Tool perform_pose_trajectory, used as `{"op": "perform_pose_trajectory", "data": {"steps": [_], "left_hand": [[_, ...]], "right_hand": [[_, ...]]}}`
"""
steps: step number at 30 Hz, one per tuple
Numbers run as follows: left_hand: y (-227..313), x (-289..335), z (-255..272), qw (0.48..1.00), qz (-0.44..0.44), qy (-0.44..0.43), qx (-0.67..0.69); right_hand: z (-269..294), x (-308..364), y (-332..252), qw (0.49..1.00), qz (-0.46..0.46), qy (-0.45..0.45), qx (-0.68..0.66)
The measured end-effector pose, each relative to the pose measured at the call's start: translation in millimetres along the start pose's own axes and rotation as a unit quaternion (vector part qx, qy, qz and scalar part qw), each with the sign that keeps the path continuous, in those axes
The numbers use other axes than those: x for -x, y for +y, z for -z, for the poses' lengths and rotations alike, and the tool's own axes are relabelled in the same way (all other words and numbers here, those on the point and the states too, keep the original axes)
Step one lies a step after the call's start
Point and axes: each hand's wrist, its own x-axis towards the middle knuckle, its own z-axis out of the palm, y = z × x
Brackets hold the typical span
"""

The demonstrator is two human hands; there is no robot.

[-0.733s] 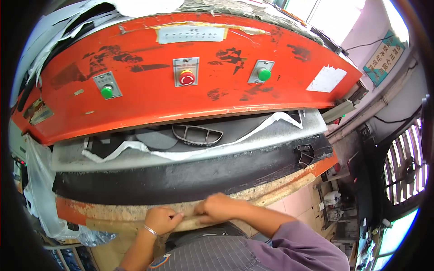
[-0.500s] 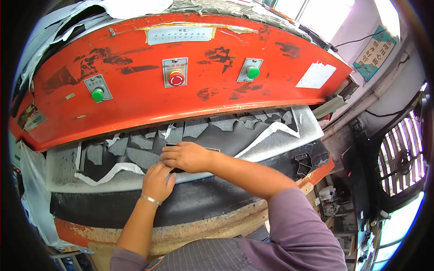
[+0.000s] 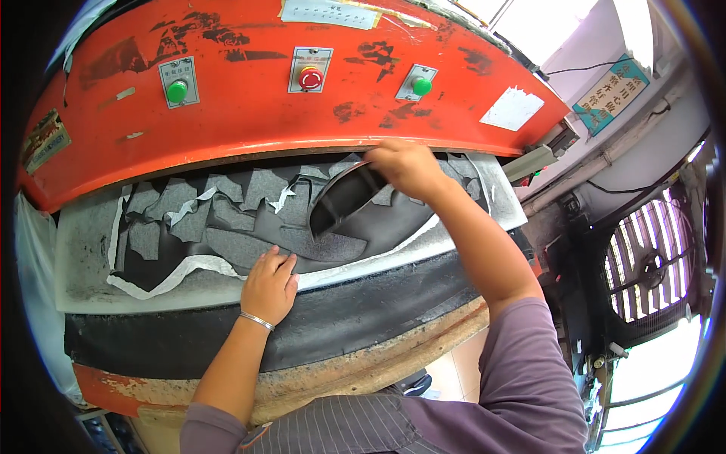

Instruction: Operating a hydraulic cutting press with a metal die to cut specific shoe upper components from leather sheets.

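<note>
My right hand grips the upper end of a cutting die, a thin-walled curved frame held tilted above the sheet. Beneath it lies a black sheet with a ragged white edge, bearing several grey cut shapes and torn gaps. One long, curved grey piece shows below the die. My left hand rests with fingers extended on the near edge of the sheet and holds nothing. The sheet lies on a thick whitish cutting board.
Beyond the board rises the red press head, with a red stop button between two green buttons. A black strip and a worn wooden edge run along the front. A fan stands at the right.
My right hand has lifted the cutting die off the sheet, up and to the right, away from my left hand. The long grey shape is now uncovered. The whole view has shifted somewhat.
</note>
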Motion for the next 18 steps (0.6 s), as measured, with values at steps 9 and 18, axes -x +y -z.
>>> {"op": "perform_pose_trajectory", "data": {"steps": [9,18], "left_hand": [[14.9,-16.1,-2.2,0.996,0.051,0.034,0.06],[27.3,-81.8,-53.5,0.996,0.091,0.01,-0.016]], "right_hand": [[-34.3,125.4,29.1,0.925,-0.338,-0.057,-0.166],[-70.4,138.3,23.4,0.912,-0.303,-0.012,-0.278]]}}
